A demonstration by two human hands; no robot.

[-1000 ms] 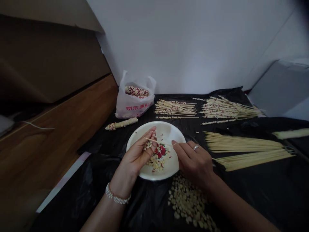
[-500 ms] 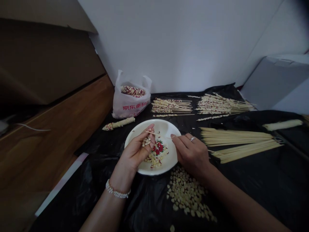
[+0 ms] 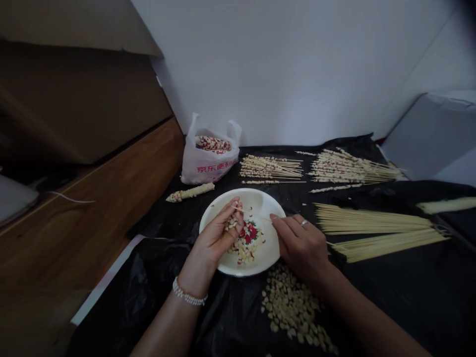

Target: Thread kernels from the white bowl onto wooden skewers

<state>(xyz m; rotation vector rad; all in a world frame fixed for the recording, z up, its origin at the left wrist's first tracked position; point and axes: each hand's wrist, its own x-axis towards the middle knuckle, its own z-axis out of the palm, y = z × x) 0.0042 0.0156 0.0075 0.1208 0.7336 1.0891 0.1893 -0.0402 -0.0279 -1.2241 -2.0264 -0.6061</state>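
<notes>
Over a white bowl [image 3: 273, 203] with a red flower pattern, my left hand [image 3: 219, 233] cups several corn kernels [image 3: 231, 222] in its palm. Its thumb and fingers are curled round them. My right hand [image 3: 303, 243] pinches a thin wooden skewer [image 3: 256, 214] at the bowl's right side. The skewer's tip points left and reaches the fingertips of my left hand; whether a kernel is on the tip is too small to tell. More loose kernels [image 3: 245, 253] lie in the bottom of the bowl.
Loose kernels [image 3: 293, 307] are heaped on the black sheet [image 3: 230, 317] before the bowl. Bare skewers [image 3: 372, 220] lie right. Behind are kernel-threaded skewers [image 3: 334, 168], a plastic bag [image 3: 210, 158] of corn cobs, and a partly stripped cob [image 3: 191, 192]. A cardboard box [image 3: 82, 99] stands left.
The whole view has shifted, so everything sits slightly further right and lower. Both hands keep nearly the same pose over the bowl, with the skewer still between them.
</notes>
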